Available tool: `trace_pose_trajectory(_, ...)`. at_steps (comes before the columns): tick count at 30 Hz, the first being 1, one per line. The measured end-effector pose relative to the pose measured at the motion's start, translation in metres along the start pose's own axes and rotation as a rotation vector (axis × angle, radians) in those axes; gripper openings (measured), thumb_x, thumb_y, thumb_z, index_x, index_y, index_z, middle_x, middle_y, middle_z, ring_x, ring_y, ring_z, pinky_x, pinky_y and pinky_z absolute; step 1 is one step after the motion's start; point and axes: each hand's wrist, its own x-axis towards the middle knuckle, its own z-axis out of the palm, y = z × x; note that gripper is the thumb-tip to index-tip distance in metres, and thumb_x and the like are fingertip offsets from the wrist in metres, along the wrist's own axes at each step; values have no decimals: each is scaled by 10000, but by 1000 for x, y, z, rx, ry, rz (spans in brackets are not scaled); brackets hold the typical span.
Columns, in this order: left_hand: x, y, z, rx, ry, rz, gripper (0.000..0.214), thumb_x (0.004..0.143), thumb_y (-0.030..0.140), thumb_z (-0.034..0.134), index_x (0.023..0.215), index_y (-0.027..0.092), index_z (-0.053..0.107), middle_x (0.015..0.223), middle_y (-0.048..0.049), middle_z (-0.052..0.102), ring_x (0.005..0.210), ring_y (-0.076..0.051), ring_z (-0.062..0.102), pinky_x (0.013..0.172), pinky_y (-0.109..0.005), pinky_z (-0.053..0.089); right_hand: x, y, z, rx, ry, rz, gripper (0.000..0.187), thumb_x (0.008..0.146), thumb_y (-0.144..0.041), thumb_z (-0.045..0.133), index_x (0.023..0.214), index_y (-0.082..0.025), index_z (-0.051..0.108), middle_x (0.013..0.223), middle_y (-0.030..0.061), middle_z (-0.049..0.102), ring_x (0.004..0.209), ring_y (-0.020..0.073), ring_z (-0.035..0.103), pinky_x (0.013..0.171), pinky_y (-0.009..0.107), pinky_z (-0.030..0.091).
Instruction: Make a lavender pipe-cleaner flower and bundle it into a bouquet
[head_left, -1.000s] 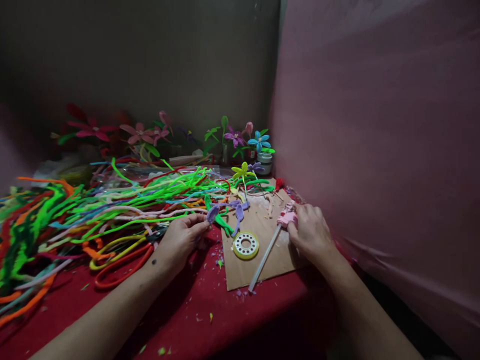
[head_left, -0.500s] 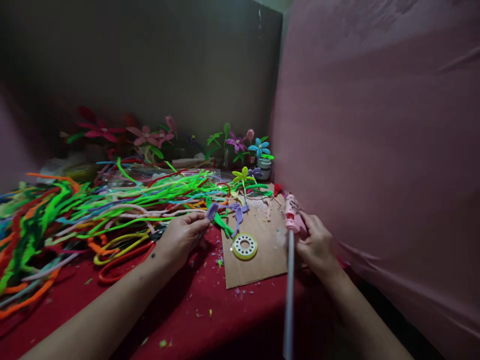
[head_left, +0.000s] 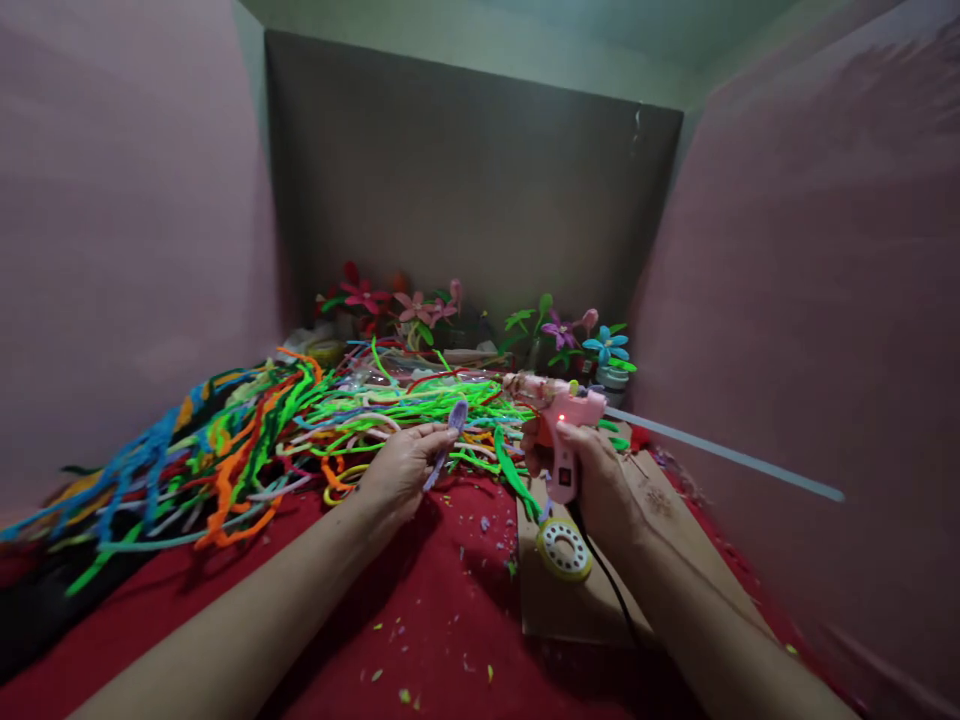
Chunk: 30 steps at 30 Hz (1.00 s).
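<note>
Between its thumb and fingers my left hand (head_left: 409,465) pinches a purple pipe-cleaner petal (head_left: 456,420), held upright above the red cloth. My right hand (head_left: 596,475) is wrapped round the handle of a pink hot glue gun (head_left: 561,405). The gun's nozzle points left, towards the petal but apart from it, and a small red light glows on its side. A long translucent glue stick (head_left: 720,455) juts from the back of the gun to the right. A green pipe-cleaner leaf (head_left: 510,465) lies just left of the gun.
A heap of coloured pipe cleaners (head_left: 300,440) covers the left and middle. A cardboard sheet (head_left: 570,610) bears a yellow-rimmed tape roll (head_left: 565,548). Finished flowers, one blue (head_left: 606,345), stand along the back. Scraps dot the red cloth (head_left: 420,620). Pink walls rise on both sides.
My right hand has lifted the glue gun off the cardboard and turned its nozzle leftward. My left hand still holds the purple petal, now upright. The camera view has swung left.
</note>
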Motion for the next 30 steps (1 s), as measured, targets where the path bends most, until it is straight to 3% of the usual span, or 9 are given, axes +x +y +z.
trace_pose_trajectory(4, 4, -2, -2, -9, 54, -10, 192, 551, 241, 720, 627, 121, 592, 463, 64, 471, 385, -50, 379, 370, -182, 284, 3, 21, -7, -278, -27, 0, 274, 768, -394, 526, 705, -153, 640, 585, 33, 594, 513, 132, 497, 478, 241, 367)
trace_pose_trajectory(9, 2, -3, 1, -8, 46, -32, 157, 567, 210, 707, 588, 133, 571, 432, 72, 456, 365, -45, 374, 366, -181, 269, 0, 22, -11, -453, -50, -51, 309, 751, -415, 522, 562, -180, 587, 546, 36, 573, 498, 138, 478, 464, 259, 367)
trace_pose_trajectory(14, -1, -8, 2, 25, -34, -23, 176, 602, 220, 694, 548, 142, 546, 410, 70, 434, 354, -42, 345, 371, -189, 234, -3, 29, -15, -438, -66, -93, 299, 744, -448, 543, 595, -192, 583, 570, 31, 580, 504, 148, 494, 453, 271, 392)
trace_pose_trajectory(30, 3, -15, -1, 75, -82, 8, 143, 615, 243, 683, 595, 129, 598, 502, 35, 506, 439, -66, 399, 465, -218, 268, -6, 35, -22, -413, -91, -66, 300, 777, -447, 543, 605, -207, 596, 577, 40, 583, 511, 156, 504, 451, 286, 388)
